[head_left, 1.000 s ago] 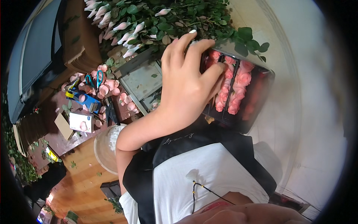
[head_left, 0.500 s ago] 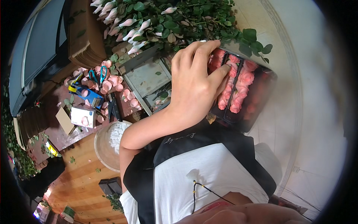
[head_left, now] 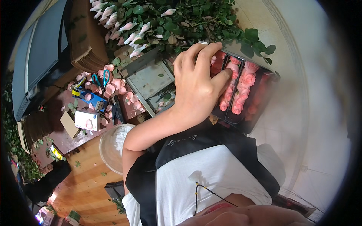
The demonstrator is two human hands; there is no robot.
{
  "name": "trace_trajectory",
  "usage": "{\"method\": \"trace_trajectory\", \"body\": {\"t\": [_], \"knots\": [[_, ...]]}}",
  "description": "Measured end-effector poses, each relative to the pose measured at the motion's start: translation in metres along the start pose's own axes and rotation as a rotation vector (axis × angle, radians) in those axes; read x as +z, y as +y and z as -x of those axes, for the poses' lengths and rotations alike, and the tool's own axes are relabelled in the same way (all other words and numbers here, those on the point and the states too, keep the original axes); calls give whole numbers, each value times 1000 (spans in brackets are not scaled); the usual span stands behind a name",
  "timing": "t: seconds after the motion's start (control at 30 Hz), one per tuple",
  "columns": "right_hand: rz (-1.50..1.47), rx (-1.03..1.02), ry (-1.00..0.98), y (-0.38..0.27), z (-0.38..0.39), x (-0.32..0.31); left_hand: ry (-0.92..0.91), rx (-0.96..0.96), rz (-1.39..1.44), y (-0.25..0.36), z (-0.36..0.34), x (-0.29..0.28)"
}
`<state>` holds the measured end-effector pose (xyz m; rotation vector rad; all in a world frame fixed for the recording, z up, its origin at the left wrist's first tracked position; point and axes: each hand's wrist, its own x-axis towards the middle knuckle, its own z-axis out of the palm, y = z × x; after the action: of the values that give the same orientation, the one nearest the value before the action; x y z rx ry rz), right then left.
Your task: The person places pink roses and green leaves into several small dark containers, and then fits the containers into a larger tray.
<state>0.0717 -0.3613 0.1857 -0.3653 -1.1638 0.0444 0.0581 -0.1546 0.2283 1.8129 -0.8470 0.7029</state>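
Left of hands [head_left: 197, 81]: reddish counter [head_left: 81, 140] strewn with pink petals [head_left: 117, 83]. Also on it: teal-handled scissors [head_left: 106, 78], blue tool with yellow end [head_left: 94, 101], black stapler-like tool [head_left: 118, 111], white carton [head_left: 87, 121] with tan card [head_left: 69, 125] just beside. Brown cardboard stack [head_left: 88, 43] further left, slightly ahead. Below-left of hands: clear tub [head_left: 107, 160], white bits [head_left: 120, 137] inside; striped wood floor [head_left: 86, 184] past it.

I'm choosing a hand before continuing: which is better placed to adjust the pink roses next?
Probably the left hand: its thumb is over the pink roses, whereas the right hand is out of view.
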Motion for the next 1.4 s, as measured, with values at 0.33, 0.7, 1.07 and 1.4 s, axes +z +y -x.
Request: {"method": "trace_trajectory", "body": {"t": [0.33,0.7,1.07,1.4], "knots": [[208,-29,302,-14,9,25,275,13,-267,-36,-9,-41],[454,-39,573,-25,21,42,124,-320,-379,-92,6,-38],[683,-42,777,-35,31,55,41,44,484,-35,-40,-18],[934,59,1026,-33,38,48,-595,-155,-146,0,-18,-19]]}}
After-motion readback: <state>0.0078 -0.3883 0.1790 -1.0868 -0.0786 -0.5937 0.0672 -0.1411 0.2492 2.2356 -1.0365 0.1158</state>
